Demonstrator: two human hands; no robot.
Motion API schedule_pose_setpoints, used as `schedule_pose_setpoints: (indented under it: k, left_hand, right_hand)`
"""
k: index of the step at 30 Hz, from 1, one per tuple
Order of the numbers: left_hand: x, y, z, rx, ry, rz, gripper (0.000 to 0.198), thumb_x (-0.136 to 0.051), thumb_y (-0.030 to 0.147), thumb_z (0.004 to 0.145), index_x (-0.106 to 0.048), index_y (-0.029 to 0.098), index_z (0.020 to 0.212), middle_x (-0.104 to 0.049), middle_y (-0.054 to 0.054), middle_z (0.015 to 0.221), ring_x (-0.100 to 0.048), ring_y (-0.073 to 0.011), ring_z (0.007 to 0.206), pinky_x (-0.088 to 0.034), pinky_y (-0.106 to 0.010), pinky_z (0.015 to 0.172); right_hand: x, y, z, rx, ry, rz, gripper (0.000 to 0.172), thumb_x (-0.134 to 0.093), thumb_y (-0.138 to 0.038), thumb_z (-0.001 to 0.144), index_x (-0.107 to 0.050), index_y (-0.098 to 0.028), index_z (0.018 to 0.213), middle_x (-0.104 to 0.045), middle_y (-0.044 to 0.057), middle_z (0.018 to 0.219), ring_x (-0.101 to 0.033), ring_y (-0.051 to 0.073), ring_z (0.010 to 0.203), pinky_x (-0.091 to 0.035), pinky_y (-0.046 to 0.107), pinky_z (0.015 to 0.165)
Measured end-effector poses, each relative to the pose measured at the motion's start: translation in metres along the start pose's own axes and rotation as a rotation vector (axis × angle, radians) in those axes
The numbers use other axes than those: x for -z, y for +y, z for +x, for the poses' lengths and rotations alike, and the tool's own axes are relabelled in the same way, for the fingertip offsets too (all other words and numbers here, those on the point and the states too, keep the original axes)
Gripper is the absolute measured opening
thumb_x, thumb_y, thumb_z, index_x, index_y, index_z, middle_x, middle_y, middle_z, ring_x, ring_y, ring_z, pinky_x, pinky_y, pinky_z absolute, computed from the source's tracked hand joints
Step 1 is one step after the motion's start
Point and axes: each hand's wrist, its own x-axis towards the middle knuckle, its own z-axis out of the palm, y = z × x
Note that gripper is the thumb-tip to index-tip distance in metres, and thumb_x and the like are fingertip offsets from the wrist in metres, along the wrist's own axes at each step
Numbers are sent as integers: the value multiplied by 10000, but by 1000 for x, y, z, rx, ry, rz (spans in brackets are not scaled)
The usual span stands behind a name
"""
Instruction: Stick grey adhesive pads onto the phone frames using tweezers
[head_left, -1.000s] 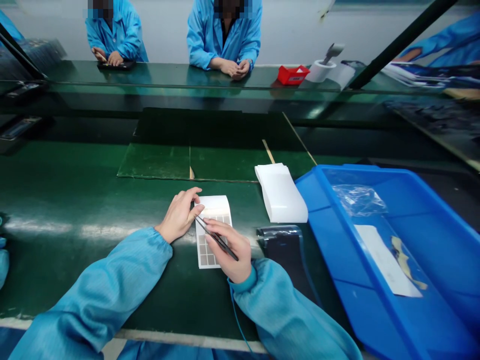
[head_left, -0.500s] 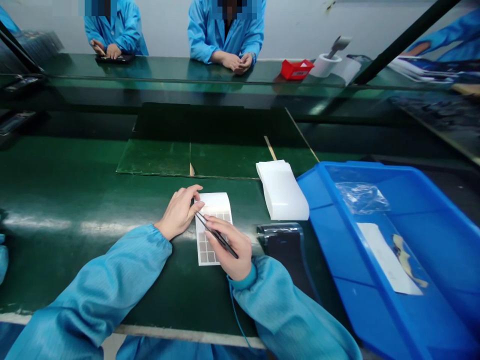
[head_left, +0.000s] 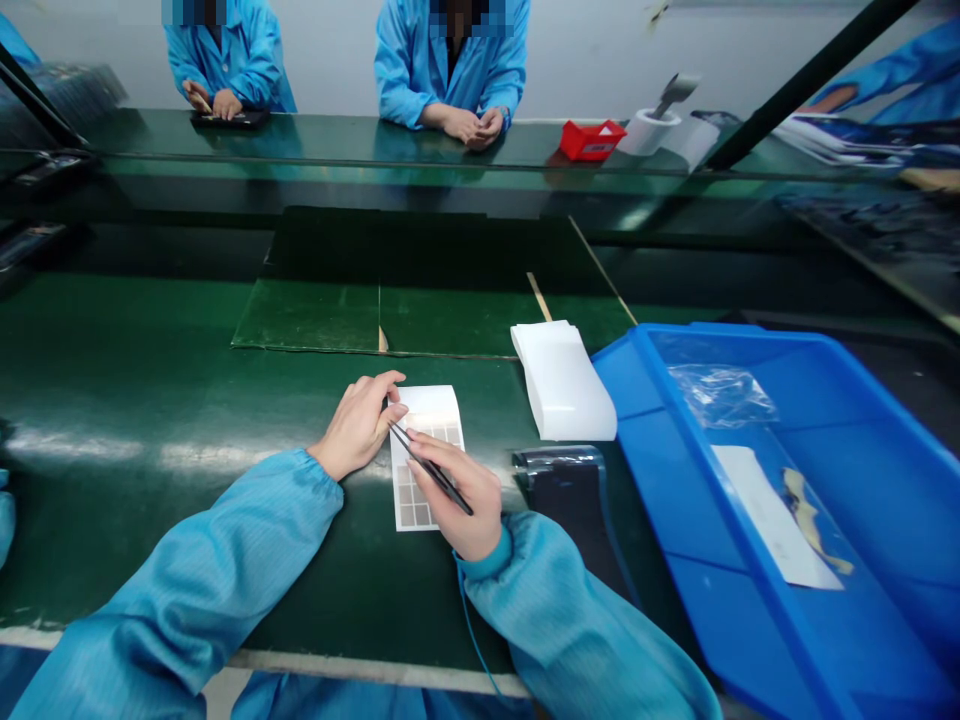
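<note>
Tweezers (head_left: 431,478) edged left over the label sheet (head_left: 429,408), right grip (head_left: 454,495) closed around them

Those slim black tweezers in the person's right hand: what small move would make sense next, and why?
Probably bring the tips of the slim black tweezers, held in the right hand, onto the nearest of the small tan squares on the white rectangular sheet. The tips sit by the sheet's upper left edge, and the left hand touches that edge, apparently steadying it.

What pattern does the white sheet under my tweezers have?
A grid of tan squares on the white sheet, best in head view.
</note>
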Motion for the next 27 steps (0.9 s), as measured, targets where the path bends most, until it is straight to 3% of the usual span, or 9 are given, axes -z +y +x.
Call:
schedule_pose_setpoints:
  k: [16,27]
  left_hand:
    - [1,2,1,-28,2,22,533,-251,565,1036,-569,188,1238,-668,-76,1029,-555,-230,949,-411,-377,858]
    - [1,3,1,-23,-17,64,470,-252,497,1053,-582,201,1210,-667,-75,1082,-549,-225,973,-412,-375,864]
  right_hand:
    - [0,3,-1,-27,2,2,316,-674,-135,901,-722,-278,1179,-749,50,1202,-736,253,1078,-616,408,972]
    - [1,-2,0,29,-52,40,381,-693,-86,867,-706,-288,1190,-759,46,1175,-737,240,1072,-618,391,955]
